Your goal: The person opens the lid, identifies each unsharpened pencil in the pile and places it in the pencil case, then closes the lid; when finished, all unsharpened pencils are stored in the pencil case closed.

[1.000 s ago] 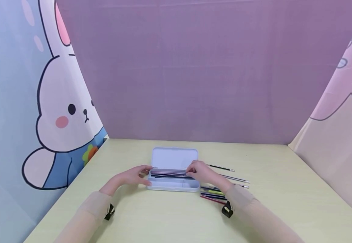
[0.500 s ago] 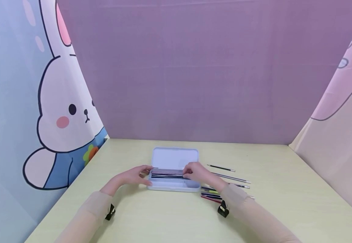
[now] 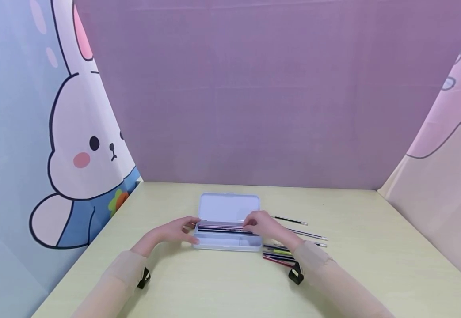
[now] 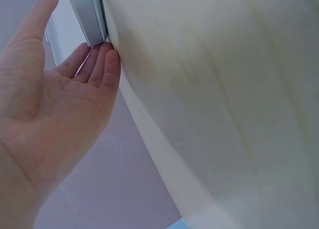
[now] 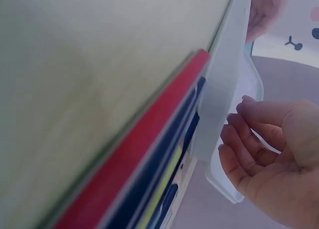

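A pale blue-white pencil case (image 3: 218,241) lies with its lid (image 3: 229,206) raised at the back. Dark pencils (image 3: 218,228) rest lengthwise in its rear compartment; the front compartments hold nothing. My left hand (image 3: 176,229) holds the case's left end, thumb at the near corner and fingers at the far one; the left wrist view has those fingers (image 4: 99,64) against the case end. My right hand (image 3: 263,224) hovers over the right end of the pencils, fingertips low at the compartment. In the right wrist view its fingers (image 5: 249,144) are loosely bent, with no pencil visible between them.
Right of the case lies a bunch of pencils (image 3: 280,255), dark, yellow-green and red, partly under my right forearm. A dark pencil (image 3: 290,220) and others with white ends lie farther back on the pale table (image 3: 198,282). A purple cloth (image 3: 254,97) hangs behind.
The pencil my right hand held slanted over the case now lies level among the others. That hand moved left along the case, then back right. My left hand stayed put.
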